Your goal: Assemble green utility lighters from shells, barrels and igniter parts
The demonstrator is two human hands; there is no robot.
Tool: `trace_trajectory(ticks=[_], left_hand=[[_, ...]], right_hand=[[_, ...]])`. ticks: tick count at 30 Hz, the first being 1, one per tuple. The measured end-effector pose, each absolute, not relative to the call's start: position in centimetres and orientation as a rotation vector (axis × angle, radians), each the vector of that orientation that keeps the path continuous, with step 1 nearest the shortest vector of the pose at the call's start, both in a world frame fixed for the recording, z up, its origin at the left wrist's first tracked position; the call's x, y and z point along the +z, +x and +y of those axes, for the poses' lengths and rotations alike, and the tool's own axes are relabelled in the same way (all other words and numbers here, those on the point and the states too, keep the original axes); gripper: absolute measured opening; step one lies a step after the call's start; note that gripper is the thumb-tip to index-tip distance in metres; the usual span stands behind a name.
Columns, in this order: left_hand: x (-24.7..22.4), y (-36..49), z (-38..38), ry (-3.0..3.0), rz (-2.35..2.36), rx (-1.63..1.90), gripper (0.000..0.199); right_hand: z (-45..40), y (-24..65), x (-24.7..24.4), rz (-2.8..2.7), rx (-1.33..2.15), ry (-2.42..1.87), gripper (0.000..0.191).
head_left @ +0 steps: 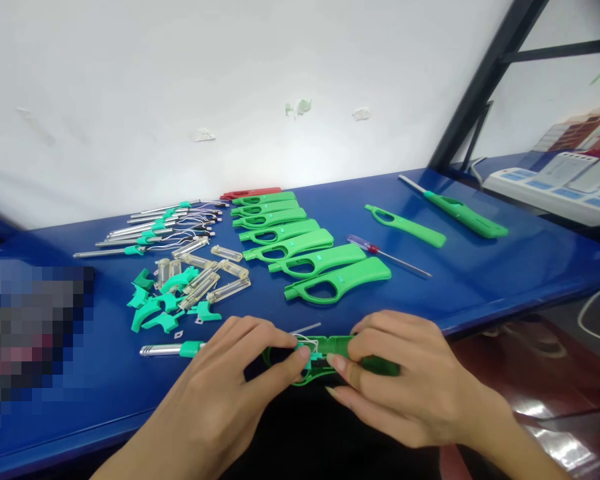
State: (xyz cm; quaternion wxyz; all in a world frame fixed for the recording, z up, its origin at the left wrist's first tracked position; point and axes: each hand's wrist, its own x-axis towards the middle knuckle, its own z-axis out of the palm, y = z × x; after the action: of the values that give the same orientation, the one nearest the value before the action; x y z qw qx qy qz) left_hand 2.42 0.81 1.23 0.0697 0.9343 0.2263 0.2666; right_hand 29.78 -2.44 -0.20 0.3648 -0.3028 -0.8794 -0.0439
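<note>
The left hand (245, 373) and right hand (405, 377) grip an open green plastic lighter housing (340, 345), lower centre of the frame, at the front edge of the blue bench (260, 300). Fingers partly cover its turquoise and white-wired internals. The left hand hides part of the silver metal tube (163, 350). Pixelation obscures the lower-left area.

No readable text, brands, numbers or signs; any print on white-and-blue unit (527, 186) too small to read.
</note>
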Motion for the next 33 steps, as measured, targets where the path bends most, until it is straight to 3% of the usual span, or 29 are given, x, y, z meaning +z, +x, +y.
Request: trace_trajectory(ticks=[7, 12, 21, 33], left_hand=[[2.1, 2.2, 1.5, 2.927, 0.629, 0.689, 0.043], [2.3, 2.7, 2.0, 2.981, 0.608, 0.771, 0.031], [2.7, 4.1, 1.8, 2.981, 0.559, 0.943, 0.026], [2.9, 4.6, 2.8, 3.097, 0.434, 0.822, 0.029]], right_hand=[[-2.3, 29.6, 0.0, -2.281, -0.091, -0.766, 0.023], [-2.6, 30.7, 0.4, -2.258, 0.023, -0.925, 0.004], [-2.9, 31.0, 0.0, -2.124, 0.194, -1.178, 0.033], [-2.5, 30.8, 0.4, -2.119, 0.309, -1.125, 0.024]])
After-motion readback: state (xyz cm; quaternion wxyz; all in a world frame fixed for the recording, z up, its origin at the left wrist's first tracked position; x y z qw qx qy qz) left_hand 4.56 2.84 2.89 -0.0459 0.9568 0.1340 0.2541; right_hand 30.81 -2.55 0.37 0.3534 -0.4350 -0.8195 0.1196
